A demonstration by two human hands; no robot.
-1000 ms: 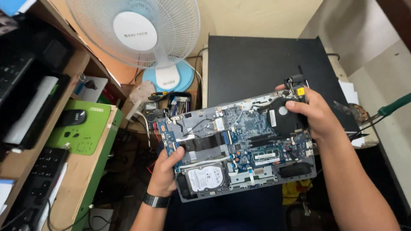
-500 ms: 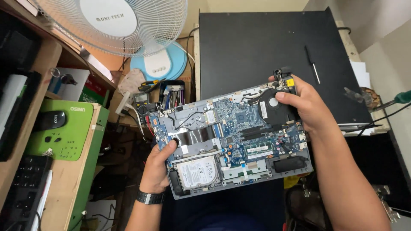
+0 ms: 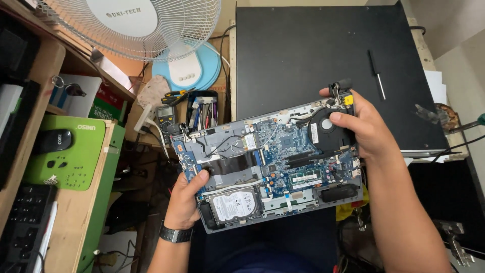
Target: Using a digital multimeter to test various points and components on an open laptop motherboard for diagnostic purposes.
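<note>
Gripping an opened laptop base [image 3: 273, 162] in mid-air, the left hand [image 3: 186, 199] clamps its near-left edge, thumb on top; the right hand [image 3: 365, 129] curls fingers around its far-right corner. Beyond lies a black mat [image 3: 313, 55] with a screwdriver [image 3: 376, 75].

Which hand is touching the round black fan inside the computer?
The right hand. Its thumb lies on the fan; the left hand grips the opposite end beside the silver drive.

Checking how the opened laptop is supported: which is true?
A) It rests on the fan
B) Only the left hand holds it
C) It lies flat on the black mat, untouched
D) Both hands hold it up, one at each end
D: the left hand grips the near-left edge of the opened laptop and the right hand grips its right end by the cooling fan.
</note>
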